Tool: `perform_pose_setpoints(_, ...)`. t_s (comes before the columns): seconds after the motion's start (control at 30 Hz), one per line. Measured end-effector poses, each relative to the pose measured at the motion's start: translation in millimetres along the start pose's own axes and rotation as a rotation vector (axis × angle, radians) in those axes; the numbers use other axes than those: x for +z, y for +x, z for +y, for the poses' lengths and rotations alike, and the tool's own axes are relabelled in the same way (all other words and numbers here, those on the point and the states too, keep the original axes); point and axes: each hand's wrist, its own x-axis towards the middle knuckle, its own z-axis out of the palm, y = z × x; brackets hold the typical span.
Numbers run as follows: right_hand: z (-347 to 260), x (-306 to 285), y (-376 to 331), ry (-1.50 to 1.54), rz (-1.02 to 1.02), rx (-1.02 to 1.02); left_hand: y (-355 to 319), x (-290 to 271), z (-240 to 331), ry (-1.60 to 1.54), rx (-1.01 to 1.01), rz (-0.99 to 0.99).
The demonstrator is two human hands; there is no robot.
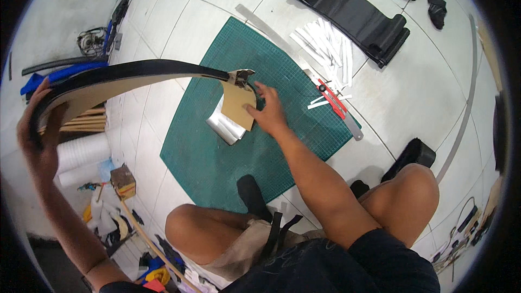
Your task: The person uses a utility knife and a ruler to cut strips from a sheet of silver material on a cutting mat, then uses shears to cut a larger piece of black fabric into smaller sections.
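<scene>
Gripping one end of a long, bent strip [146,68] is the left hand [40,157], with its fingers curling around it, out past the left side of the green mat [217,168]. From there the strip is arching across to the middle of the mat. Its edge is looking thick and black, and its inside is showing tan. At the mat end, the right hand [271,114] is reaching around a tan flap [239,106]; I cannot tell if it is pinching or only touching. That flap is looking flat and dull, like card. Poking out from under it, over the mat, is a shiny silver sheet [225,128]. A red cutter [331,99] is lying by the mat's right corner. Thin white strips [325,46] are making a messy pile past the mat's upper right edge. Beyond them, a smooth black sheet [347,11] is curling at one end.
</scene>
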Motion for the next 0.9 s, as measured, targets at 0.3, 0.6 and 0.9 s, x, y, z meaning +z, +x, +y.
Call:
perform_pose_setpoints(0.3, 3.5, -21.0, 53.3, -0.229, -0.038, -0.113, -94.2, 0.7, -131.9, -0.473, -0.285, 0.345)
perform_pose_setpoints(0.6, -152.9, 40.7, 105.9, -1.276, -1.052, 0.031, -422.5, 286.2, -274.2, -0.953, -1.094, 0.072)
perform_pose_setpoints(0.9, 3.5, 159.7, 118.3, -1.761, -1.257, 0.125, -575.1, 485.5, -158.2, -1.369, -1.488, 0.004)
